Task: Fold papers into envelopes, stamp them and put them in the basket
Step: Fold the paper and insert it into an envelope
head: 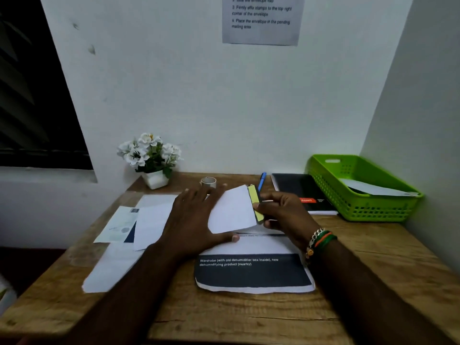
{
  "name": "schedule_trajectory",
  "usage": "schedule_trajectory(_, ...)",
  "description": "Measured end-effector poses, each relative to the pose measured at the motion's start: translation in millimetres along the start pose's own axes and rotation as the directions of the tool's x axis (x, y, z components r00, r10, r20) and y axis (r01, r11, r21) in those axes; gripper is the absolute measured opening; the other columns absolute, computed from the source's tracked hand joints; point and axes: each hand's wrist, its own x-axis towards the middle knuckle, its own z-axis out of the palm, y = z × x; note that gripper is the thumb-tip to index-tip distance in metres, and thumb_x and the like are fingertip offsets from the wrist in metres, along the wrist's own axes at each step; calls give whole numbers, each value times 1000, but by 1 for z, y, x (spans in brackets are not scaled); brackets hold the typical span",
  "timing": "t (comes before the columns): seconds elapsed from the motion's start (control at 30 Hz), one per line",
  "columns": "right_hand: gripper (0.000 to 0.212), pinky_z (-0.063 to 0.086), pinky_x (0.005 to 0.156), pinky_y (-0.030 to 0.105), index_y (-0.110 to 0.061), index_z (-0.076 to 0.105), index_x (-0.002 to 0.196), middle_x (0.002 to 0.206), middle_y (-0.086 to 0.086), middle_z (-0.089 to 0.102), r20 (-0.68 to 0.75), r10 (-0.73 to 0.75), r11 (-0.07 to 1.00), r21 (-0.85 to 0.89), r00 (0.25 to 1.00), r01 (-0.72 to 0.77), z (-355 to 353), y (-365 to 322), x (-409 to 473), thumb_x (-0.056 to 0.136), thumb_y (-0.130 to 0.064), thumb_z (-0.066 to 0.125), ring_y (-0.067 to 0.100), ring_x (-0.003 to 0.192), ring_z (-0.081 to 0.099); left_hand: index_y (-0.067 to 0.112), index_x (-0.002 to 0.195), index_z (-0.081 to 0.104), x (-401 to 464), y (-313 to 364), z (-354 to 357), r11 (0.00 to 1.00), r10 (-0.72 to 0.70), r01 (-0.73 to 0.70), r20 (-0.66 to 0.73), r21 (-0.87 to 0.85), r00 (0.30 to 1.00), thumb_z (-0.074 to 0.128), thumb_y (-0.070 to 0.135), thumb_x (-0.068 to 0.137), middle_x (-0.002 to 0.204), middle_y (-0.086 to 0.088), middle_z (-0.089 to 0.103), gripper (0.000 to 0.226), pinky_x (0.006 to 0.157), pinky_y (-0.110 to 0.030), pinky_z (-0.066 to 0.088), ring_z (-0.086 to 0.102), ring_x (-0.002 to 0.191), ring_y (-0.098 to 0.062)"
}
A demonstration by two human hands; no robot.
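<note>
A folded white envelope (232, 210) is held above the desk's middle. My left hand (194, 220) lies spread against its left side, thumb under its lower edge. My right hand (281, 212) pinches the envelope's right edge together with a yellow-green sticky pad (255, 202). Below them lies a stack of printed sheets (254, 272) with a dark band of white text. The green basket (331, 180) stands at the back right and holds a white envelope (373, 189).
Loose white papers (149, 222) and a printed card (117, 225) lie on the left of the wooden desk (249, 317). A flower pot (154, 179), a small tape roll (208, 181), a blue pen (261, 180) and a black notebook (298, 190) line the back.
</note>
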Motion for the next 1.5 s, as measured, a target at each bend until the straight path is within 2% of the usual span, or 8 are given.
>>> schedule_trajectory(0.13, 9, 50, 55, 26, -13, 75, 89, 77, 11, 70, 12, -25, 1000, 14, 1000, 25, -4, -2, -2, 87, -5, 76, 14, 56, 57, 39, 159, 25, 0, 3, 0, 998, -2, 1, -30, -58, 1000, 51, 100, 59, 153, 8, 40, 119, 118, -43, 30, 38, 140, -19)
schedule_trajectory(0.27, 14, 51, 59, 26, -23, 77, 80, 75, 5, 73, 21, -38, 999, -38, 999, 39, -6, -2, -2, 88, -11, 76, 11, 60, 60, 40, 160, 24, 0, 5, 1, 999, 12, -13, -29, -42, 1000, 49, 100, 60, 153, 12, 36, 119, 121, -44, 25, 35, 141, -18)
schedule_trajectory(0.37, 3, 51, 61, 25, -16, 75, 92, 76, 2, 70, 32, -29, 999, -43, 999, 31, -7, -2, -3, 89, -17, 76, 10, 64, 58, 41, 161, 21, 0, 6, 2, 999, 11, -11, -9, -43, 1000, 46, 102, 61, 155, 14, 32, 120, 125, -44, 17, 30, 147, -18)
schedule_trajectory(0.6, 23, 49, 74, 35, -9, 72, 99, 87, 9, 63, 52, -1, 1000, -23, 999, 2, -3, -1, -2, 97, -32, 66, 20, 80, 58, 43, 160, 18, 0, 8, 1, 999, 28, -28, -2, -39, 1000, 44, 106, 58, 157, 14, 28, 123, 126, -44, 15, 25, 148, -17)
schedule_trajectory(0.87, 24, 54, 56, 26, -16, 69, 78, 75, 3, 65, 39, -14, 998, 64, 999, 11, 1, 0, 1, 99, -26, 64, 12, 66, 62, 42, 160, 20, -2, 10, -1, 997, 70, -70, -26, -30, 997, 45, 104, 59, 155, 12, 31, 121, 124, -44, 15, 25, 146, -15)
schedule_trajectory(1.07, 27, 54, 57, 25, 3, 71, 106, 86, 7, 72, 27, -1, 995, 99, 1000, -2, -1, 1, 1, 98, -22, 65, 13, 69, 66, 42, 160, 20, -3, 11, -1, 995, 75, -76, -32, -59, 997, 48, 103, 58, 156, 12, 31, 122, 124, -43, 13, 22, 146, -13)
schedule_trajectory(1.4, 20, 55, 80, 36, -13, 78, 106, 103, 9, 73, 99, 57, 977, 201, 993, -76, -4, 5, 4, 99, -22, 62, 22, 91, 66, 41, 156, 31, -2, 12, -2, 989, 80, -89, -81, -115, 994, 54, 98, 64, 152, 16, 34, 111, 123, -44, 21, 29, 144, -11)
schedule_trajectory(1.5, 21, 57, 78, 35, -12, 77, 108, 102, 8, 74, 106, 67, 973, 214, 992, -89, -4, 4, 3, 99, -21, 62, 21, 87, 68, 40, 157, 31, -2, 11, -1, 989, 82, -90, -72, -118, 994, 54, 99, 62, 153, 16, 34, 114, 124, -43, 18, 29, 145, -11)
